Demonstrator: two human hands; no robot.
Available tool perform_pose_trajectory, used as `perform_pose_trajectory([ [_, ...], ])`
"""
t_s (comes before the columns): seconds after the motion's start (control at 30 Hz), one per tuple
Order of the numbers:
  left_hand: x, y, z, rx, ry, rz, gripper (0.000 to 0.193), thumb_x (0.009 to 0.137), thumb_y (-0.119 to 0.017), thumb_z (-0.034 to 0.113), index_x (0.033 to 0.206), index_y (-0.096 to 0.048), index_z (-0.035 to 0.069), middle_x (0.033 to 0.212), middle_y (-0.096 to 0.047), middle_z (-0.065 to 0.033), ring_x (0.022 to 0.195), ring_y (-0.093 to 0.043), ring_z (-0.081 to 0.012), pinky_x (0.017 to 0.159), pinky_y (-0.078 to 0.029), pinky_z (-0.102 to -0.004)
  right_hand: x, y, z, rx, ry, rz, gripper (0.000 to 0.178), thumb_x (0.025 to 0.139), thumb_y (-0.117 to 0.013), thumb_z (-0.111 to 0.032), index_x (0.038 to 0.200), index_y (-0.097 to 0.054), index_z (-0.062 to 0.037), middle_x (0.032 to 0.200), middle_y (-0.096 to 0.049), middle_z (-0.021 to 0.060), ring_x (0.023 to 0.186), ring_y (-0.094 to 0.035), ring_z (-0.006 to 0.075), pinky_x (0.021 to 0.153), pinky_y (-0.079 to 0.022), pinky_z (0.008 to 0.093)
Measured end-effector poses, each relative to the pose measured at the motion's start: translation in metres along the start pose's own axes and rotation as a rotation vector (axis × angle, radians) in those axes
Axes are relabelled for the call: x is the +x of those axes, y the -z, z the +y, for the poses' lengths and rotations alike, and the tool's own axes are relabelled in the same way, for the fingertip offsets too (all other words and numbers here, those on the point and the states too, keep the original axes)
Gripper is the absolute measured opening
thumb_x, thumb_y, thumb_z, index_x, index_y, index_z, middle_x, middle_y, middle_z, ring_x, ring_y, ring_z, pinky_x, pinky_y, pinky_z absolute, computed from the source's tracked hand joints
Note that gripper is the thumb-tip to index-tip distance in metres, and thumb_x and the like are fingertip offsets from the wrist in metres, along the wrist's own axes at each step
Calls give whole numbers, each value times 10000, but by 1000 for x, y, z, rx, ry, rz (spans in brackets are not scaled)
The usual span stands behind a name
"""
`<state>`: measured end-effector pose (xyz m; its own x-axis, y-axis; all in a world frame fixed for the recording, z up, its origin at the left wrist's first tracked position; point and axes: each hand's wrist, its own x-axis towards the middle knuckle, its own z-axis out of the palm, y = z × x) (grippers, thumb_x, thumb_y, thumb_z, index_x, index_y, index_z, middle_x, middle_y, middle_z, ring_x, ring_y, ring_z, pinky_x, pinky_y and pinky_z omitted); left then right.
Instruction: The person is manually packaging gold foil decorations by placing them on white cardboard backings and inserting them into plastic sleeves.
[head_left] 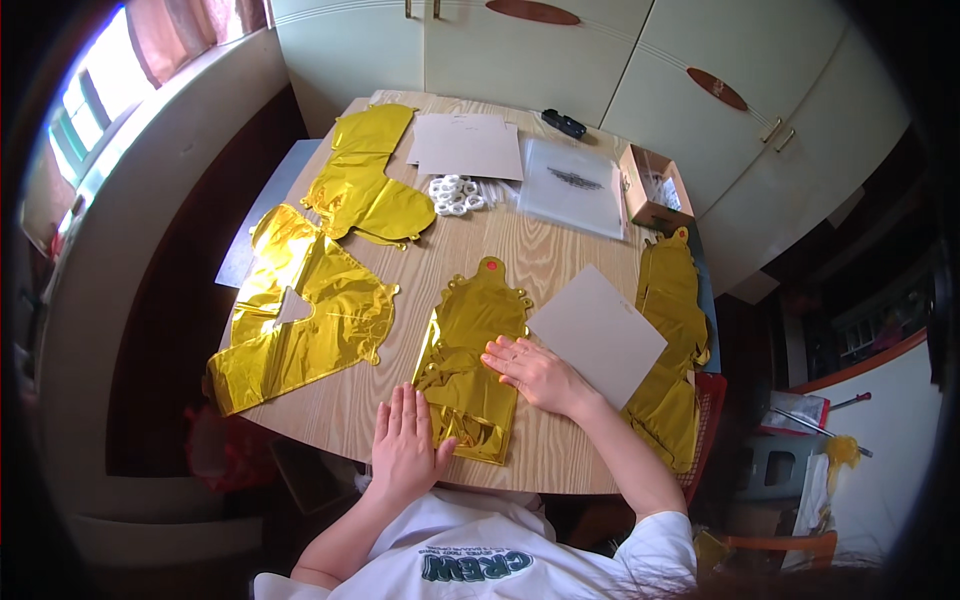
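A folded gold foil balloon lies flat on the wooden table in front of me, with a small tab marked by a red dot at its far end. My left hand rests at its near left edge, fingers stretched out and thumb spread onto the foil. Across its right edge lies my right hand, flat, with the fingers extended over the crumpled middle. Neither hand grips anything. Just right of my right hand is a pale cardboard sheet, tilted on the table.
Unfolded gold foil balloons spread over the left side; more gold foil lines the right edge. Farther back are white rings, cardboard sheets, clear plastic bags, an open cardboard box and a black object.
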<state>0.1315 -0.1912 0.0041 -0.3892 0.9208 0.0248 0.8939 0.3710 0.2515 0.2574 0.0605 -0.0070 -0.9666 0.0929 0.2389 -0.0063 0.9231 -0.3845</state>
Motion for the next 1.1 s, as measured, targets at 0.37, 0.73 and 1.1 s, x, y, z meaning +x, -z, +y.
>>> perform_pose_trajectory([
  [0.37,-13,-3,11,14,-208,30,717,900,-551,515,1430,-420,51,1459,-370,-284,1392,-285,-472,1148,-219,-533,4,5,-2,-18,24,-23,406,903,-637,-185,1300,-598,-108,1338,-586,73,1299,-499,258,1084,-391,415],
  [0.73,-13,-3,12,103,-224,3,875,866,-422,716,1451,-402,66,1474,-342,-296,1393,-250,-502,1138,-164,-591,62,-24,-44,11,361,-140,400,947,-564,-242,1308,-575,-71,1388,-544,88,1337,-459,238,1123,-347,443],
  [1.1,-15,1,14,78,-200,5,873,858,-421,727,1446,-416,82,1466,-368,-282,1381,-282,-497,1135,-180,-585,85,-37,-32,-28,179,-25,412,963,-534,-260,1303,-573,-31,1371,-556,106,1311,-485,248,1118,-355,430],
])
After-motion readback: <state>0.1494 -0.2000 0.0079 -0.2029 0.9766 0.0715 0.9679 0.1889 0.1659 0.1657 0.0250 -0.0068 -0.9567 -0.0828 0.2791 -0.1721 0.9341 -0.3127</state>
